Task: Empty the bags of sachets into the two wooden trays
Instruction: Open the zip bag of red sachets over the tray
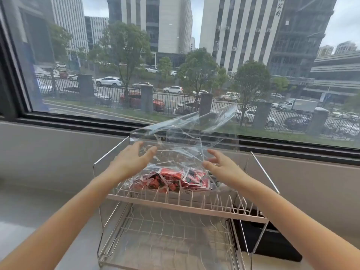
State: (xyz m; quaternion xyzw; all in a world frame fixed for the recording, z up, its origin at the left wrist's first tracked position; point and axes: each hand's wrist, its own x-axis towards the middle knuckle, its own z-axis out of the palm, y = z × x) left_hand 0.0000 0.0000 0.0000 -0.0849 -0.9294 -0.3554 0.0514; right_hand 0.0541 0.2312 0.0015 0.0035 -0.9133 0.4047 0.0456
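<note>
A clear plastic bag [183,137] lies on the top tier of a wire dish rack [185,208], its loose upper part standing up in front of the window. Red and black sachets [175,180] fill its lower part. My left hand [132,158] is at the bag's left side with fingers spread and thumb apart, touching the plastic. My right hand [218,164] is at the bag's right side, its fingers loosely bent and its thumb against the plastic. Neither hand visibly grips the bag. No wooden tray is in view.
The rack's lower tier [171,242] holds nothing. It stands on a grey counter [39,211] under a wide window [175,65]. A black box-like object [272,242] sits behind the rack at the lower right. Thin rack arms [265,172] stick up on both sides.
</note>
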